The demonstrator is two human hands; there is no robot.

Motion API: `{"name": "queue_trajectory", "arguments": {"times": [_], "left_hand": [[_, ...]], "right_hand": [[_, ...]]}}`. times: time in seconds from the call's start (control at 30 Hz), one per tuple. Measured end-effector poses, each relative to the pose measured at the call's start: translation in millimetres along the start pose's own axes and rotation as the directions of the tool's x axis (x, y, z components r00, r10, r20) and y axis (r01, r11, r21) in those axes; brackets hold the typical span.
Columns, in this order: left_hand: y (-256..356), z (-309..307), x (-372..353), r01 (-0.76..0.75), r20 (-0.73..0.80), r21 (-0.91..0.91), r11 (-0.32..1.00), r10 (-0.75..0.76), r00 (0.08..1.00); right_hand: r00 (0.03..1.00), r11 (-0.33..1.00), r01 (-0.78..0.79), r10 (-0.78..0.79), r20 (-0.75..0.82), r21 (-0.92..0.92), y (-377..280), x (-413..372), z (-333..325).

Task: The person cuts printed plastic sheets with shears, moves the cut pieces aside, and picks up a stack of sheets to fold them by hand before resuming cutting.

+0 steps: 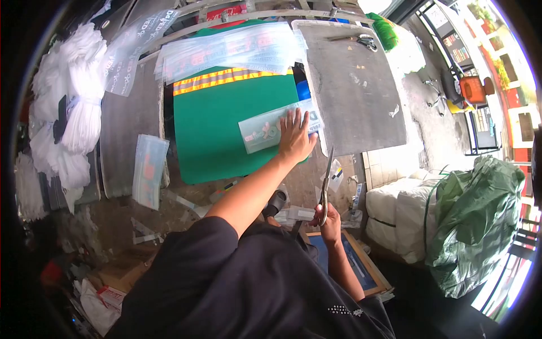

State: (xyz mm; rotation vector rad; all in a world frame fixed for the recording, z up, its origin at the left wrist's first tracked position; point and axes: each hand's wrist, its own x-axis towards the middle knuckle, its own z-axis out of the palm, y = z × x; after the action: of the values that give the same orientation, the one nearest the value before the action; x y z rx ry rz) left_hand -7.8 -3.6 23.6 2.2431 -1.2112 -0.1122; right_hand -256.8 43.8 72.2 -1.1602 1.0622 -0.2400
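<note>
My left hand [296, 135] lies flat with its fingers spread on a printed translucent plastic piece [261, 134]. That piece rests on a green board [209, 130] with an orange and silver striped band [234, 77] across its upper part. Lower right, beside the board, my right hand [327, 217] is closed around the handles of long scissors [325, 189], whose blades point up. Above the band, a layered pile of similar printed sheets [226, 51] covers the board's far end.
Another printed piece [150, 169] lies at the left on a grey panel. White bundled material [82, 107] hangs far left. A second pair of scissors [367, 42] lies on the right grey panel [355, 96]. White and green wrapped bales [477, 220] stand lower right.
</note>
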Motion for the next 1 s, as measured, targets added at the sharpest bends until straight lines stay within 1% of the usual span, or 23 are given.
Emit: {"name": "queue_trajectory", "arguments": {"times": [0.13,0.2,0.23,0.27,0.3,0.33,0.4,0.43,0.47,0.53,0.57,0.6,0.63,0.67,0.7,0.73,0.77,0.8,0.87,0.9,0.93,0.97,1.0], "left_hand": [[-11.6,-16.9,-3.0,-0.034,-0.015,-0.002,0.999,0.034,0.999],[-31.1,-34.8,-15.2,0.029,0.169,0.215,0.976,-0.066,0.983],[-45.5,-44.1,-22.8,-0.045,0.208,0.203,0.978,0.002,0.978],[-54.3,-51.3,-33.6,-0.086,0.246,0.232,0.969,0.027,0.969],[-58.5,-65.4,-47.5,-0.087,0.280,0.194,0.977,0.029,0.959],[-60.5,-77.6,-62.7,-0.087,0.312,0.152,0.984,0.036,0.949],[-74.6,-98.4,-99.9,-0.154,0.361,0.186,0.970,0.078,0.929],[-77.5,-116.1,-116.0,-0.156,0.396,0.191,0.969,0.069,0.916],[-91.1,-119.4,-133.6,-0.135,0.381,0.212,0.968,0.045,0.923],[-119.6,-125.3,-161.4,-0.153,0.199,0.323,0.934,0.091,0.976],[-129.7,-136.7,-171.5,-0.136,0.188,0.335,0.932,0.075,0.979],[-128.9,-161.1,-176.0,-0.027,0.102,0.053,0.998,0.021,0.995],[-132.8,-180.1,-181.5,0.057,0.031,-0.241,0.969,-0.051,0.998],[-142.9,-191.8,-189.4,0.087,-0.190,-0.268,0.959,-0.141,0.972],[-147.0,-216.4,-201.4,0.522,-0.072,-0.188,0.832,-0.542,0.837],[-138.5,-260.8,-196.6,0.694,-0.014,-0.148,0.705,-0.703,0.711],[-154.7,-276.1,-213.4,0.475,-0.328,-0.205,0.856,-0.517,0.791],[-164.4,-298.1,-222.3,0.532,-0.422,-0.174,0.828,-0.551,0.720],[-191.8,-327.3,-239.0,0.569,-0.525,-0.194,0.799,-0.574,0.628],[-202.4,-333.3,-242.4,0.563,-0.520,-0.194,0.804,-0.570,0.636],[-212.9,-334.8,-245.8,0.630,-0.543,0.018,0.776,-0.521,0.658],[-222.5,-331.9,-247.4,0.669,-0.555,0.228,0.708,-0.469,0.687],[-236.0,-319.7,-249.0,0.659,-0.548,0.229,0.716,-0.465,0.696]], "right_hand": [[1.000,0.998,0.029,-0.029,-0.010,0.055,4.7,-5.8,-1.6],[0.998,0.994,0.066,-0.068,0.011,0.083,11.5,-4.4,1.1],[0.999,0.995,0.043,-0.045,0.018,0.090,14.1,-2.9,3.6],[0.999,0.996,0.023,-0.026,0.028,0.091,15.4,0.7,4.8],[0.998,0.997,0.039,-0.042,0.053,0.060,18.8,4.9,4.6],[0.994,0.993,0.038,-0.049,0.095,0.113,12.6,6.5,8.5],[0.988,0.995,0.052,-0.062,0.139,0.080,13.7,18.5,14.4],[0.983,0.996,0.056,-0.068,0.172,0.076,10.2,25.5,19.0],[0.976,0.996,0.072,-0.079,0.204,0.045,7.1,31.5,24.3],[0.962,0.996,0.092,-0.093,0.257,0.013,-2.5,40.5,37.8],[0.952,0.994,0.111,-0.102,0.287,-0.013,-10.9,45.1,44.8],[0.943,0.991,0.129,-0.110,0.314,-0.040,-18.0,49.8,51.5],[0.932,0.990,0.141,-0.123,0.340,-0.028,-22.3,55.0,57.7],[0.928,0.989,0.143,-0.124,0.350,-0.028,-26.9,58.9,64.6],[0.923,0.989,0.144,-0.125,0.364,-0.025,-33.7,61.0,72.3],[0.920,0.989,0.147,-0.129,0.370,-0.021,-39.2,63.2,77.9],[0.907,0.988,0.139,-0.154,0.392,0.065,-36.7,68.2,82.4],[0.911,0.987,0.144,-0.158,0.381,0.066,-40.7,69.1,86.5],[0.898,0.994,0.106,-0.112,0.426,0.037,-49.5,71.1,95.9],[0.897,0.995,0.086,-0.098,0.431,0.049,-50.1,73.8,99.1],[0.901,0.995,0.086,-0.100,0.422,0.053,-51.8,75.7,101.8],[0.901,0.996,0.078,-0.085,0.426,0.035,-53.3,77.5,104.0],[0.901,0.997,0.070,-0.070,0.427,0.016,-54.9,80.1,105.0]]}}
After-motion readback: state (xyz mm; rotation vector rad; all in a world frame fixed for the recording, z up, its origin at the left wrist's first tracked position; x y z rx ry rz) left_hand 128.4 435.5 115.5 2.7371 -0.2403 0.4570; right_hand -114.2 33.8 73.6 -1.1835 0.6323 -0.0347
